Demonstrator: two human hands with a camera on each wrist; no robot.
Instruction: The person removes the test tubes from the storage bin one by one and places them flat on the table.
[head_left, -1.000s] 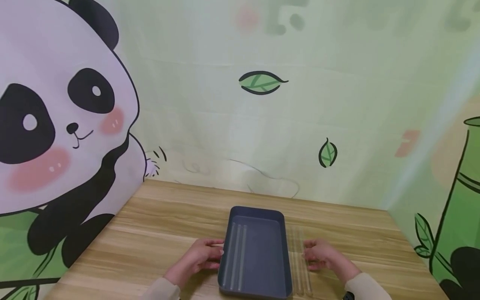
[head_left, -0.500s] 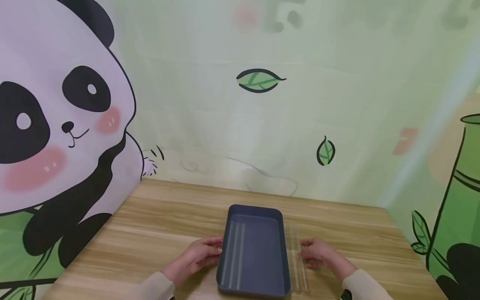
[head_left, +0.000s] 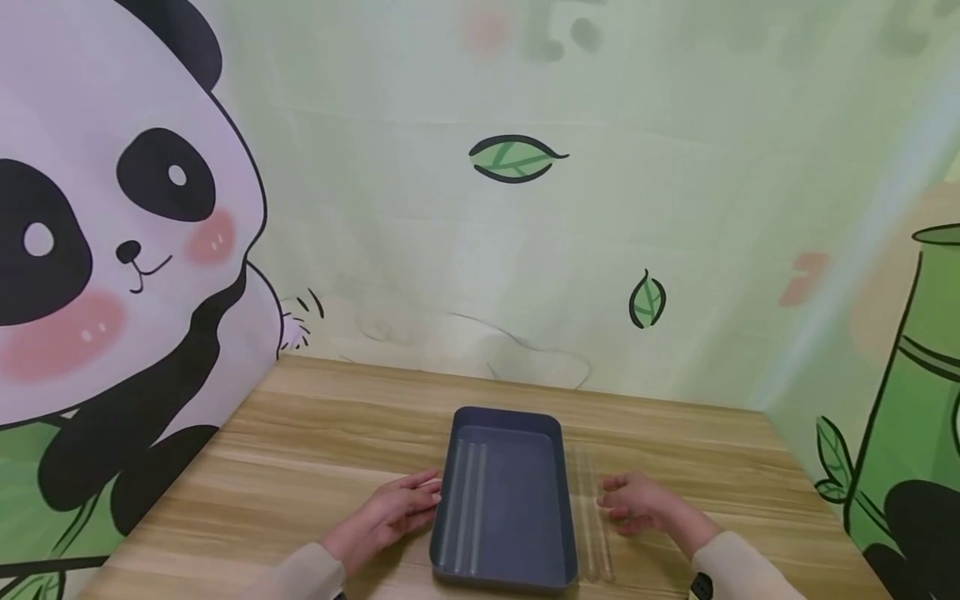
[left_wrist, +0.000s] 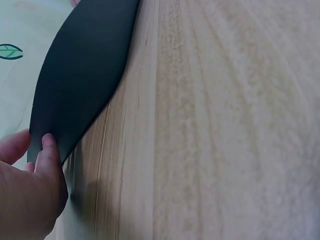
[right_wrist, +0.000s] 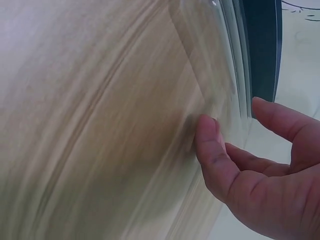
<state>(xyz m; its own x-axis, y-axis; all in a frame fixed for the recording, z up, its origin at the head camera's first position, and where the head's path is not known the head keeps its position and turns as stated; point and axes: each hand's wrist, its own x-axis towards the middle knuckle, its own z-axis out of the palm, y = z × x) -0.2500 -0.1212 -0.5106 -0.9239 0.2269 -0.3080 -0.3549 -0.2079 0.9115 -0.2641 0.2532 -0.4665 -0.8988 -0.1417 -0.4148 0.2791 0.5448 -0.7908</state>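
Note:
A dark blue-grey rectangular tray [head_left: 525,500] stands on the wooden table. Along its left inner side lie several clear, slender tubes or rods [head_left: 469,512]. My left hand [head_left: 393,510] is at the tray's left side, its fingertips right at the outer wall. The left wrist view has that hand [left_wrist: 32,187] beside one end of the dark wall. More clear tubes [head_left: 592,533] lie lengthwise on the table, just right of the tray. Next to them is my right hand [head_left: 647,507], its fingers loosely bent. Nothing shows between its thumb and fingers in the right wrist view [right_wrist: 260,175].
The wooden tabletop [head_left: 337,433] extends around the tray on every side. Behind it hangs a pale green backdrop [head_left: 375,208] with printed leaves. A large printed panda [head_left: 127,250] covers the left side, and printed bamboo [head_left: 915,375] the right.
The head view has shifted slightly, moving everything a little left and up in the picture. Both hands, the tray and the tubes keep nearly the same places relative to each other.

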